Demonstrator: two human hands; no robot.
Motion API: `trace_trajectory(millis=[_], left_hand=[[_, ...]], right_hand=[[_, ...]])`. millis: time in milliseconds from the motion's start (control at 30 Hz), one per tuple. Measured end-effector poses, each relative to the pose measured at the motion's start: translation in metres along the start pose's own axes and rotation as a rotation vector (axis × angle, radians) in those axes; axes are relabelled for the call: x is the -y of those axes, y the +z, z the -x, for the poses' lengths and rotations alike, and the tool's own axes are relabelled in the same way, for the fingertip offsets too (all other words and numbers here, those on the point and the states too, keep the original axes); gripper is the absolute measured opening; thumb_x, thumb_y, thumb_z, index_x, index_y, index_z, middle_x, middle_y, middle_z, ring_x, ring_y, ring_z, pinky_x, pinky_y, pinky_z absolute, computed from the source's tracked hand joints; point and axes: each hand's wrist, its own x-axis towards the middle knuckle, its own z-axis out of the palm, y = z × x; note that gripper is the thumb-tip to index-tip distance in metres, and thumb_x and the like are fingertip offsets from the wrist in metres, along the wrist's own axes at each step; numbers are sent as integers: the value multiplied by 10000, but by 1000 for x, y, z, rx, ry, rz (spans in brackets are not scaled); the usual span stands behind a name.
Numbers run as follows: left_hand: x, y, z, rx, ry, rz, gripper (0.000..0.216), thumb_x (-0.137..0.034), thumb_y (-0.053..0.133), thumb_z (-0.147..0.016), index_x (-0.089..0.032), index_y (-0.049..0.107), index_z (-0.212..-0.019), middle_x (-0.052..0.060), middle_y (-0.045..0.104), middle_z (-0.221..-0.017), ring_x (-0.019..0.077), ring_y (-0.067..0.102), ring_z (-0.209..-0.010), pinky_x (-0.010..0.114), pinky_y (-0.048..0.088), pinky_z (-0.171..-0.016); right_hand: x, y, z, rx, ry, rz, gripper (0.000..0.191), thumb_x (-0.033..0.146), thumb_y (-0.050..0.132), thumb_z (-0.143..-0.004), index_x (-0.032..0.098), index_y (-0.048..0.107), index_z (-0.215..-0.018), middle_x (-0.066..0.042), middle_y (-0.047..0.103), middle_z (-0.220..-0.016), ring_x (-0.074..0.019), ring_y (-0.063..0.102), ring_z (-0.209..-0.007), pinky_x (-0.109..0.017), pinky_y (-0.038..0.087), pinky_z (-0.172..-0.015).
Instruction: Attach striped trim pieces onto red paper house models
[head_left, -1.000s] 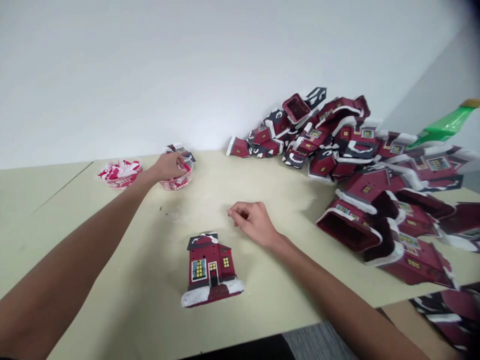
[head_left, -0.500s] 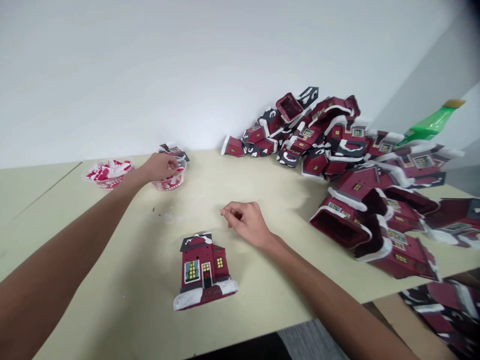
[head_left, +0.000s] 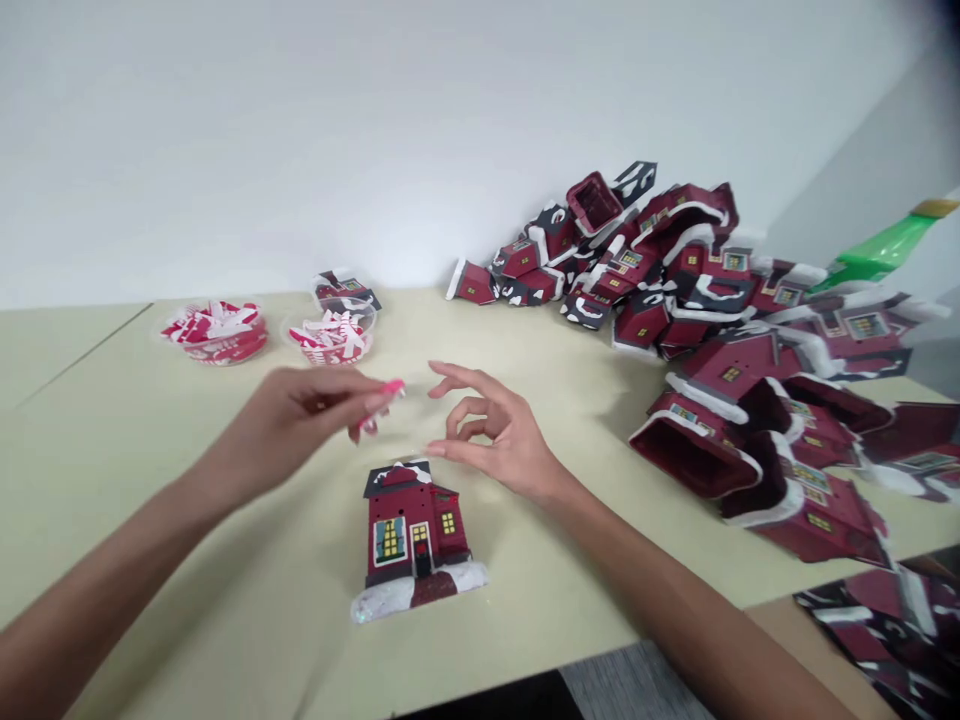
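Observation:
Pinched in my left hand [head_left: 311,420] is a small red-and-white piece [head_left: 391,388]; its full shape is hidden by my fingers. My right hand [head_left: 495,430] is close by on the right, fingers spread and thumb apart, with nothing in it. Below both hands a dark red model house [head_left: 414,535] lies on the table, its painted windows and door facing up and its snowy white base toward me. Two clear plastic bowls, the left one [head_left: 225,352] and the right one [head_left: 341,350], hold similar red-and-white pieces behind my left hand.
A large heap of dark red model houses [head_left: 720,375] covers the right side of the table [head_left: 247,620]. One more house [head_left: 341,290] lies behind the right bowl. A green bottle [head_left: 874,250] leans at the back right. More houses [head_left: 885,630] lie below the table's edge.
My left hand has come out of the right bowl and back toward my right hand, carrying a red-and-white piece. My right hand has opened its fingers.

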Motion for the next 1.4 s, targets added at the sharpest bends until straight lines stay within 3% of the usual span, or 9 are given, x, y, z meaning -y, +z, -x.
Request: trace_trajectory(millis=[100,233,433,600,733,900,1100,1200,1400], left_hand=[[-2,21,30,43,4,137,154,-390,689,-893,-289,803,-867,3,722,-778,99,631,-637,158,501,-544],[6,39,48,-184,45,198,76,-268,759,-839,-297,811,-887,-3,757,-853,93,669,-702,137,527,-576],[9,58,61,-344,177,147,166,-179,803,-790,-330,793,-858,-57,766,-840,109,685,-721,234,544,-566],[7,63,67,-472,195,49,143,-218,807,-797,-356,781,-826,-66,754,-795,134,667,-679,319,485,-520],[12,63,60,-401,180,142,84,-230,816,-790,-310,792,-784,-35,753,-777,130,652,-655,296,471,-493],[15,65,54,-396,129,208,77,-263,826,-776,-293,785,-718,-16,743,-738,132,635,-626,273,440,-457],[15,61,66,-235,233,262,182,-176,777,-800,-346,817,-850,2,766,-796,189,679,-693,336,561,-556],[20,59,68,-210,268,259,235,-159,776,-803,-352,818,-930,-8,784,-824,193,689,-751,343,603,-644],[28,56,61,-174,155,319,160,-228,799,-802,-349,827,-904,10,794,-864,225,721,-841,368,622,-764]], right_hand=[[-1,12,3,133,-18,-75,472,246,860,-740,290,742,-1195,-44,688,-1151,-94,672,-762,-228,595,-706],[-1,21,10,99,-122,-9,103,215,814,-793,194,808,-894,-56,744,-882,-134,695,-771,-235,580,-676],[7,11,16,191,-114,35,259,165,796,-812,168,780,-1070,-64,766,-939,-136,676,-792,-277,577,-759],[16,3,15,264,-124,155,250,236,858,-762,173,802,-998,-73,776,-956,-163,669,-824,-294,529,-746],[19,6,14,168,-85,202,129,269,819,-803,162,809,-874,-58,751,-812,-128,600,-676,-266,462,-605],[23,7,15,103,-10,240,118,276,807,-811,171,804,-865,-3,652,-641,-98,505,-569,-238,374,-498],[31,5,19,214,-50,271,88,217,808,-816,181,808,-896,-57,761,-820,-134,644,-667,-257,503,-570],[37,6,20,233,-134,359,94,166,793,-826,226,812,-897,-42,759,-782,-126,649,-651,-248,517,-564],[39,6,20,200,-171,482,99,142,779,-827,240,788,-811,-24,742,-741,-127,642,-619,-252,515,-539]])
